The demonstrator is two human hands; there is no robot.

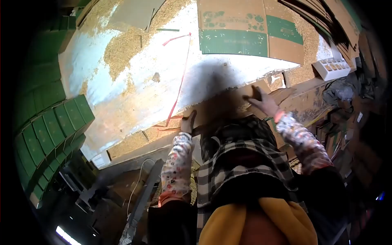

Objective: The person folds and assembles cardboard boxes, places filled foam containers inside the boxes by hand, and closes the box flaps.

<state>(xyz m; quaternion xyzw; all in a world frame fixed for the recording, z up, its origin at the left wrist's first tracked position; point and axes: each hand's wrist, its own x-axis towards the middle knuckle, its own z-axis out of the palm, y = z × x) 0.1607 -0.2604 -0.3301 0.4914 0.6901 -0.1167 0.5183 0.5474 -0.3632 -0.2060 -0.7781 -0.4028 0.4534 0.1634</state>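
A brown piece of cardboard (220,107) lies in shadow at the near edge of the work table, right in front of my body. My left hand (188,122) is at its left edge, with the fingers stretched forward and partly in shadow. At the right end of the cardboard, my right hand (264,103) has its thumb and fingers spread wide apart. A red ribbon (179,92) runs across the table top just beyond my left hand.
Flattened cardboard boxes with green bands (232,41) lie at the back of the table (151,94). Loose shavings (122,49) are scattered around. A white tray with compartments (332,68) stands at the right. Green boxes (61,124) are stacked at the left.
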